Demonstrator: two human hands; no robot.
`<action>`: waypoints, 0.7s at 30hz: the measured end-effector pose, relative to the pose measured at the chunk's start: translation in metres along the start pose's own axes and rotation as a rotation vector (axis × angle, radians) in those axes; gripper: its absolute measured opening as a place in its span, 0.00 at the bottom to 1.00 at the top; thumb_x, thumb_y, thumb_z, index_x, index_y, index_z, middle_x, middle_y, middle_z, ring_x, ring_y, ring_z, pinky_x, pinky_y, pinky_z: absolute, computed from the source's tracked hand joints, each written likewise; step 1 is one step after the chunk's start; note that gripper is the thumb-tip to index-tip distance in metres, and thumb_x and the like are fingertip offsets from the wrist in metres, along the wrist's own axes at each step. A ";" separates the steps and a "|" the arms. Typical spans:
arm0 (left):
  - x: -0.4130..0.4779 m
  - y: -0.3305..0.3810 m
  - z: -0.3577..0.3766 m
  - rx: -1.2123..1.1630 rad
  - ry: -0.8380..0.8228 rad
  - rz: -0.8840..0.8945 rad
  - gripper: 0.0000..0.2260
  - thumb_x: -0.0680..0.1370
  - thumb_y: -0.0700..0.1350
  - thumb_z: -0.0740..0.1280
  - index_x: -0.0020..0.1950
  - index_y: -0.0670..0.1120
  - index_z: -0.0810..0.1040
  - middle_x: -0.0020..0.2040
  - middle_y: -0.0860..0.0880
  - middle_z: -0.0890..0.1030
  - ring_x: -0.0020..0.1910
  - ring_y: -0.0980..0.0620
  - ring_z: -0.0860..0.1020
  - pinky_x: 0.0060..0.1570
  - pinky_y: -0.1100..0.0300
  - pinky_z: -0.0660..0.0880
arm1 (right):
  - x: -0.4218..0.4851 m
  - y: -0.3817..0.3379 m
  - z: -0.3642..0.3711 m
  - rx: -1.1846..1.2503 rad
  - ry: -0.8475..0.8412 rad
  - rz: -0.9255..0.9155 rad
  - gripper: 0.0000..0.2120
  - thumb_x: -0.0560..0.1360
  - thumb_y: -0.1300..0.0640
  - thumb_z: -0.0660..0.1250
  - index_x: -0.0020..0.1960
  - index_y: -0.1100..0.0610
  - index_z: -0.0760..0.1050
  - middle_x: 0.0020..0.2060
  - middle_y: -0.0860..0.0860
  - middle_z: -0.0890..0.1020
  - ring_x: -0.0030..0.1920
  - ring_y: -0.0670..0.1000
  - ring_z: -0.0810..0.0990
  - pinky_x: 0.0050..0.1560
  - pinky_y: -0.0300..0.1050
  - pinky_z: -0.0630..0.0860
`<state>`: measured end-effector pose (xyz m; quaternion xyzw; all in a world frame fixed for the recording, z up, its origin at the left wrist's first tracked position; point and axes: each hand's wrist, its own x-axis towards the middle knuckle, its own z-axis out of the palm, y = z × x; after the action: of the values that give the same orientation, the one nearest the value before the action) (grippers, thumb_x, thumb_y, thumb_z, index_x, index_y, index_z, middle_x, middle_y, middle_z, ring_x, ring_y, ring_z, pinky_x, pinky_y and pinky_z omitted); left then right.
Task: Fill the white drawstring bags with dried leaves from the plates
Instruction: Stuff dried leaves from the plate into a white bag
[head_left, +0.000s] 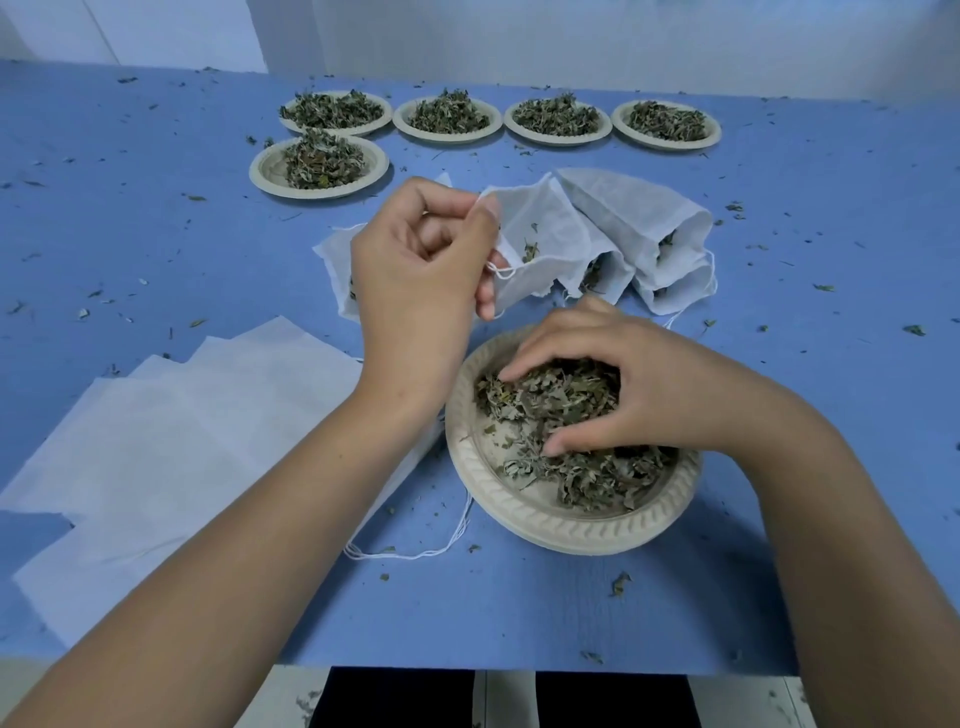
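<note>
**Gathering leaves beside a held-open bag**

Pinching the rim of a bag (540, 234) between thumb and curled fingers, the left hand (421, 260) is holding its mouth agape just beyond the plate (519, 512), probably so that the trip from heap to bag is short. The right hand (623, 384) is lying over the leaves (587, 473) on that plate, fingers and thumb curling round a clump.

The bag is looking thin, white and half see-through. It is hanging limp with only a few green scraps showing inside, and its drawstring is looping loose at the mouth.

Beyond the plate and to its right, filled bags (649, 223) are lying slumped together. Left of the plate, flat bags (156, 441) are waiting in a fanned stack, probably kept there for the left hand. Far plates (447, 117) are sitting heaped well beyond the plate, and crumbs are littering the table (156, 218).
</note>
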<state>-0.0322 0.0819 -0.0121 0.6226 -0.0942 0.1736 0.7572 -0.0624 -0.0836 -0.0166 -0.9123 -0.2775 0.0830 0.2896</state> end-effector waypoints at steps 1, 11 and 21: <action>0.000 0.000 0.000 -0.003 0.001 -0.003 0.08 0.78 0.35 0.67 0.40 0.41 0.74 0.24 0.53 0.74 0.19 0.58 0.69 0.21 0.65 0.68 | 0.000 -0.001 0.000 0.015 -0.003 0.020 0.19 0.66 0.49 0.77 0.56 0.45 0.80 0.53 0.41 0.78 0.59 0.43 0.71 0.64 0.39 0.65; 0.002 0.002 -0.001 -0.029 0.001 -0.008 0.07 0.79 0.35 0.66 0.41 0.40 0.74 0.24 0.54 0.74 0.19 0.57 0.69 0.22 0.65 0.68 | -0.003 -0.002 -0.007 0.263 0.290 -0.077 0.08 0.67 0.60 0.77 0.45 0.59 0.84 0.46 0.48 0.85 0.50 0.49 0.83 0.55 0.54 0.77; 0.003 -0.005 -0.003 0.017 -0.039 -0.033 0.08 0.78 0.35 0.67 0.39 0.42 0.74 0.23 0.53 0.74 0.19 0.57 0.69 0.22 0.64 0.69 | -0.003 0.004 -0.013 0.477 0.616 -0.362 0.14 0.67 0.67 0.74 0.51 0.59 0.77 0.42 0.53 0.83 0.43 0.50 0.81 0.46 0.43 0.77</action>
<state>-0.0274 0.0846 -0.0158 0.6337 -0.0972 0.1496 0.7527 -0.0586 -0.0941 -0.0081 -0.7385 -0.3068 -0.1839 0.5715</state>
